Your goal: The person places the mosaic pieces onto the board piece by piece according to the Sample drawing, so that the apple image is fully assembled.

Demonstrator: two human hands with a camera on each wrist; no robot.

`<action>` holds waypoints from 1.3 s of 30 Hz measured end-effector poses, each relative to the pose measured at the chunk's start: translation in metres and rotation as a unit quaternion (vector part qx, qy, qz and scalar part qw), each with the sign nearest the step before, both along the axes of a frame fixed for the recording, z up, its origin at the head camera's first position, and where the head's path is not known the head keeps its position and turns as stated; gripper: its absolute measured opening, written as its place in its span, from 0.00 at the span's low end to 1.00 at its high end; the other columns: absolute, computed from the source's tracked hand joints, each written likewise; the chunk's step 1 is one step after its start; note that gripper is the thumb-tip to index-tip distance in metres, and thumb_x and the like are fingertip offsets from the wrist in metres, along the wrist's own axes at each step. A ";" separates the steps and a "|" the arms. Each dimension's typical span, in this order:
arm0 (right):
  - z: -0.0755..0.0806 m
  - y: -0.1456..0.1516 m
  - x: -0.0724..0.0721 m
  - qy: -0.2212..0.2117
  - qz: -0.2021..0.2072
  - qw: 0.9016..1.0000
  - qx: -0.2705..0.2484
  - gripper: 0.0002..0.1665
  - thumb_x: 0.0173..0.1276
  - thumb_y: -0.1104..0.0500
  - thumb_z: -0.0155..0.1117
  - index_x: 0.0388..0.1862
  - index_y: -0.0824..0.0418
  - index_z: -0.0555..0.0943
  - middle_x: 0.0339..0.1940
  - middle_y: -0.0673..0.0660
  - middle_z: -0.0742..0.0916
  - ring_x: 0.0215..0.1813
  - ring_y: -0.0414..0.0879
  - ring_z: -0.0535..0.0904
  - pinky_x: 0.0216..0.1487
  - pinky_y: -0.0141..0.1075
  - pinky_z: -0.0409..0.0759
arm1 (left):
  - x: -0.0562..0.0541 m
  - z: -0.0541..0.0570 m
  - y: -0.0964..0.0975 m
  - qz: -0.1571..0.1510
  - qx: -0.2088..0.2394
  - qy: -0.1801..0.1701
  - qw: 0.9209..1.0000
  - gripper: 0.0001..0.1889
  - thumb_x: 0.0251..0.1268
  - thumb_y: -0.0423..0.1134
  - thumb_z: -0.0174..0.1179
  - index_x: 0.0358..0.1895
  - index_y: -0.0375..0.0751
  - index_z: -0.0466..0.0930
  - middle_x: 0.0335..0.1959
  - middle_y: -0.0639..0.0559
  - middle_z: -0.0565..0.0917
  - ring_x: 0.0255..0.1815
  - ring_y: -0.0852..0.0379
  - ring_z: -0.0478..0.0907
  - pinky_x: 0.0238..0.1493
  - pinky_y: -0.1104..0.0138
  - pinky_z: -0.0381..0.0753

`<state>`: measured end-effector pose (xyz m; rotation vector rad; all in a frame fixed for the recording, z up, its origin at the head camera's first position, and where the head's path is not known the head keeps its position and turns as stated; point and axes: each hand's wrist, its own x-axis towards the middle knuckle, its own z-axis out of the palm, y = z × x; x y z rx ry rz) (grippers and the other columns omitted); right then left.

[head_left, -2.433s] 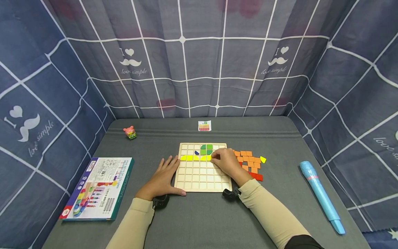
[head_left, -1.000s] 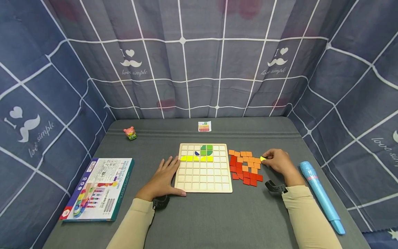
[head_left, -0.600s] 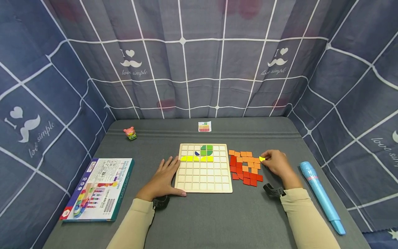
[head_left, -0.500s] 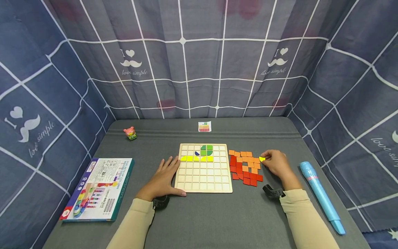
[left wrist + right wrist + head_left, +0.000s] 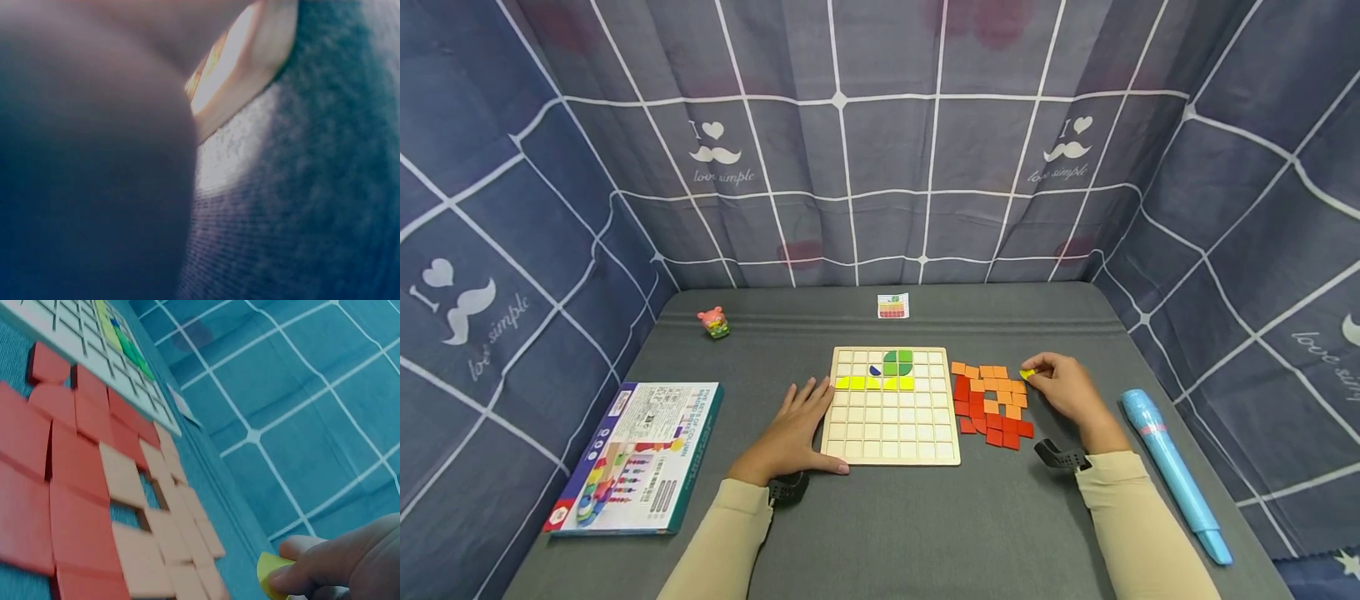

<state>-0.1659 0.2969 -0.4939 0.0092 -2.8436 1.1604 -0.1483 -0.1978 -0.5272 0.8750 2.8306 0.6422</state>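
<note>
Since 0.5 s ago, R hand [image 5: 1063,387] + yellow pc [image 5: 1027,375] shifted slightly twd far side of tabletop [image 5: 880,533]; L hand [image 5: 793,425] & board [image 5: 891,425] approx. unchanged.

Head cam: R hand pinched yellow pc betw. thumb & fingertips, just beyond far R end of the loose orange tiles [image 5: 1003,384]; red tiles [image 5: 1002,430] lay nearer the person, same cluster, R of board. L hand lay w/ fingers spread, fingertips at board's L edge, thumb near its near-L corner. Board held green pcs [image 5: 898,362], a dk blue pc [image 5: 875,371] and a yellow row [image 5: 852,382]. Pic card [image 5: 892,306] lay behind board. Pig fig. [image 5: 713,322] far L, box [image 5: 640,454] at L, lt-blue tube [image 5: 1176,475] at R.

L wrist cam: blurry; hand filled L side, board corner beside it. Finger pose n/a, can't tell from here.

R wrist cam: thumb + finger gripped yellow pc, curved edge visible, near orange tiles; board upper L.
</note>
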 end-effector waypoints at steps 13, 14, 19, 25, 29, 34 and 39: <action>0.013 -0.041 -0.019 -0.012 0.081 0.996 -0.034 0.09 0.74 0.69 0.68 0.51 0.68 0.86 0.37 0.56 0.87 0.35 0.49 0.80 0.33 0.39 0.79 | 0.000 0.000 0.000 0.001 0.003 0.002 1.000 0.77 0.40 0.83 0.70 0.86 0.34 0.48 0.86 0.39 0.49 0.85 0.38 0.40 0.80 0.42 0.32; 0.013 -0.045 -0.020 -0.012 0.084 0.996 -0.039 0.09 0.74 0.70 0.68 0.51 0.68 0.85 0.37 0.56 0.87 0.35 0.49 0.80 0.33 0.39 0.80 | 0.000 0.000 0.000 0.001 0.004 0.003 1.000 0.77 0.40 0.83 0.70 0.86 0.34 0.48 0.86 0.39 0.49 0.85 0.38 0.40 0.80 0.42 0.32; 0.015 -0.068 -0.027 -0.024 0.107 0.992 -0.066 0.09 0.73 0.70 0.69 0.51 0.69 0.85 0.39 0.56 0.88 0.37 0.51 0.84 0.36 0.41 0.83 | 0.001 -0.001 -0.001 0.001 0.010 0.001 1.000 0.77 0.40 0.83 0.71 0.85 0.34 0.48 0.86 0.39 0.49 0.85 0.38 0.40 0.80 0.42 0.32; 0.014 -0.095 -0.037 -0.040 0.163 0.983 -0.072 0.08 0.72 0.70 0.69 0.48 0.68 0.85 0.38 0.56 0.87 0.35 0.54 0.83 0.32 0.42 0.84 | 0.001 0.001 0.000 0.001 0.004 -0.002 1.000 0.76 0.40 0.82 0.71 0.85 0.34 0.49 0.86 0.39 0.49 0.85 0.38 0.40 0.80 0.42 0.32; 0.014 -0.109 -0.044 -0.034 0.196 0.980 -0.029 0.08 0.71 0.68 0.72 0.48 0.65 0.86 0.39 0.52 0.87 0.41 0.48 0.83 0.40 0.42 0.83 | 0.001 0.001 0.000 0.001 0.002 -0.001 1.000 0.76 0.41 0.82 0.71 0.85 0.34 0.48 0.86 0.39 0.49 0.85 0.38 0.40 0.80 0.42 0.32; 0.016 -0.121 -0.049 -0.043 0.231 0.972 0.001 0.09 0.72 0.67 0.73 0.49 0.64 0.87 0.40 0.49 0.88 0.45 0.45 0.84 0.48 0.43 0.83 | 0.001 0.001 0.000 0.000 0.006 -0.003 1.000 0.76 0.40 0.82 0.72 0.86 0.35 0.48 0.86 0.39 0.48 0.85 0.38 0.40 0.80 0.42 0.32; 0.016 -0.133 -0.054 -0.054 0.260 0.964 0.018 0.09 0.73 0.68 0.71 0.50 0.63 0.86 0.42 0.52 0.89 0.45 0.44 0.84 0.45 0.40 0.84 | 0.001 0.001 -0.001 0.000 0.007 -0.004 1.000 0.76 0.40 0.82 0.72 0.86 0.35 0.47 0.86 0.40 0.48 0.85 0.38 0.40 0.80 0.42 0.32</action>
